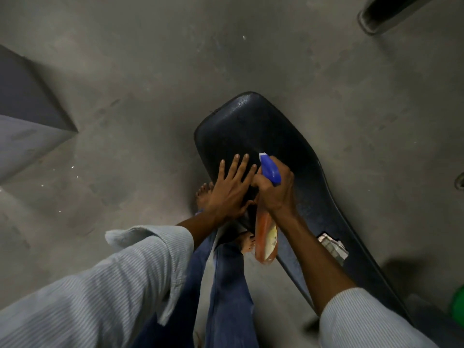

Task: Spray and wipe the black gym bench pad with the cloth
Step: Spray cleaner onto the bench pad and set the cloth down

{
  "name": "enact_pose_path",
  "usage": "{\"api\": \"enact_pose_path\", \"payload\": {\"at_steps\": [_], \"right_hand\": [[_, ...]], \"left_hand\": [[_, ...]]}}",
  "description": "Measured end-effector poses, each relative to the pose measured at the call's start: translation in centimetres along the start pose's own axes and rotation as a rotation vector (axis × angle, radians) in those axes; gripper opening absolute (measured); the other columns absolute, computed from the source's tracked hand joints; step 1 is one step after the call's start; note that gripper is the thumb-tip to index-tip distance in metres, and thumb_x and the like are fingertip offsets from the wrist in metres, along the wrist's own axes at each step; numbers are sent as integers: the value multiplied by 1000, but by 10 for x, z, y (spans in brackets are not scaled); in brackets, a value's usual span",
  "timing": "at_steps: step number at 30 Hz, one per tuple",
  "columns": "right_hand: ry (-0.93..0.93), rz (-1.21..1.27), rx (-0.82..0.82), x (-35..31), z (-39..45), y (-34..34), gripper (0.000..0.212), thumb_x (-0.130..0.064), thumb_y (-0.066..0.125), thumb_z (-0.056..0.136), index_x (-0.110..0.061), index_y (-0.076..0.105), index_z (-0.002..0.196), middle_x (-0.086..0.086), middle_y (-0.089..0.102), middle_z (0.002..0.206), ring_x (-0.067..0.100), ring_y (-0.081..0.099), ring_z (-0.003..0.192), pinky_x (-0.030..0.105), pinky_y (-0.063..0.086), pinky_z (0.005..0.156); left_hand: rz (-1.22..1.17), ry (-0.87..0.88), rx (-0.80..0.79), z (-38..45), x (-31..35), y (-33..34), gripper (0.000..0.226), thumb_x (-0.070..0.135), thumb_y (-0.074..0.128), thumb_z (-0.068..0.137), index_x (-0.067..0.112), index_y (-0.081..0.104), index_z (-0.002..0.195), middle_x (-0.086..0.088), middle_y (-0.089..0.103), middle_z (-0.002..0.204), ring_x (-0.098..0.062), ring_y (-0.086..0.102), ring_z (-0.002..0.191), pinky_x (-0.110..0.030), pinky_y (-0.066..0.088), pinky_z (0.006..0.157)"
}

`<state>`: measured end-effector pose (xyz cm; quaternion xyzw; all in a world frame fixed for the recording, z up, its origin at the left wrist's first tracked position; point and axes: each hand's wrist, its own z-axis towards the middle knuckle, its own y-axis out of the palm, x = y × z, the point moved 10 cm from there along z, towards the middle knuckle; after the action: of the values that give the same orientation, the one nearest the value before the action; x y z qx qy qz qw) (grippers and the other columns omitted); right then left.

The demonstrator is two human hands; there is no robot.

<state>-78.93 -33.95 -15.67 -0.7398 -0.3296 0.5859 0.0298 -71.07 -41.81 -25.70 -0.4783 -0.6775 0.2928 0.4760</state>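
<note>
Right hand grips the spray bottle (blue nozzle); left hand, fingers spread, seemingly rests on the bench pad.

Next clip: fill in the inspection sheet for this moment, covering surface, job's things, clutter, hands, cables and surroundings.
Surface: black bench pad, dark and glossy.
Job's things: spray bottle, orange body, blue trigger head; folded cloth lying on the pad.
Clutter: green object at the right edge, unidentifiable.
Hands: left hand spread open, flat over the pad's edge; right hand gripping the bottle's neck.
Cables: nothing seen.
Surroundings: grey concrete floor; bare feet and jeans below.
</note>
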Motion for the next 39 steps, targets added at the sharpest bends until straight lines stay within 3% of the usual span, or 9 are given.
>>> {"api": "enact_pose_path", "payload": {"at_steps": [4, 8, 14, 18, 22, 25, 31, 34, 39], "right_hand": [[48, -50, -38, 14, -2, 5, 15, -27, 58, 90, -13, 63, 92, 3, 61, 78, 19, 58, 67, 29, 52, 64], [72, -54, 7, 23, 2, -9, 7, -8, 64, 94, -8, 64, 87, 7, 60, 75, 21, 57, 65, 31, 51, 64], [103, -28, 118, 29, 6, -40, 8, -20, 62, 83, -15, 61, 78, 4, 59, 72, 24, 58, 65, 40, 52, 65], [155, 24, 203, 40, 2, -64, 18, -21, 62, 81, -4, 61, 75, 13, 60, 68, 36, 59, 65, 46, 52, 64], [253, 40, 252, 61, -14, -81, 19, -31, 60, 76, -13, 60, 70, 10, 61, 67, 37, 62, 66, 59, 57, 69], [257, 43, 278, 67, -29, -90, 18, -32, 59, 75, -16, 61, 68, 4, 60, 65, 31, 61, 63, 55, 57, 69], [320, 80, 210, 91, -66, -79, 34, -39, 57, 75, -5, 60, 72, 19, 60, 69, 42, 61, 68, 55, 57, 71], [333, 81, 192, 97, -82, -74, 23, -23, 61, 78, 0, 58, 71, 17, 58, 66, 37, 57, 63, 54, 54, 66], [416, 74, 238, 115, -109, -81, 14, -25, 61, 82, -16, 60, 70, 3, 59, 66, 30, 61, 66, 48, 55, 69]], "left_hand": [[21, 22, -32, 1, 1, 4, 101, 67, 56, 94, 23, 4, 169, -13, -8, 176, -39, -10, 162, -66, -3, 128], [38, 36, -32, 1, 0, 4, 104, 68, 60, 93, 20, 8, 168, -15, -4, 176, -40, -6, 162, -65, -7, 127], [88, 196, -104, 14, 16, -4, 116, 64, 70, 84, 20, 2, 168, -16, -9, 176, -36, -11, 162, -60, -11, 129], [120, 182, -142, 25, 23, -10, 115, 63, 72, 85, 21, 5, 168, -16, -9, 176, -37, -10, 162, -65, -6, 129], [154, 127, -169, 26, 28, -8, 118, 67, 71, 84, 20, 2, 168, -16, -14, 175, -37, -13, 162, -68, -4, 128], [143, 91, -183, 25, 33, -7, 120, 69, 69, 85, 20, -2, 168, -15, -17, 174, -37, -16, 161, -67, -11, 126], [134, 83, -180, 22, 44, 1, 124, 70, 70, 83, 21, -6, 168, -15, -21, 174, -37, -20, 160, -67, -12, 126], [118, 56, -159, 19, 43, 1, 127, 70, 71, 82, 19, -7, 168, -15, -19, 174, -35, -18, 161, -67, -9, 127], [101, 78, -202, 9, 58, 13, 130, 69, 74, 81, 17, -9, 167, -15, -19, 174, -35, -17, 161, -72, -5, 125]]}}
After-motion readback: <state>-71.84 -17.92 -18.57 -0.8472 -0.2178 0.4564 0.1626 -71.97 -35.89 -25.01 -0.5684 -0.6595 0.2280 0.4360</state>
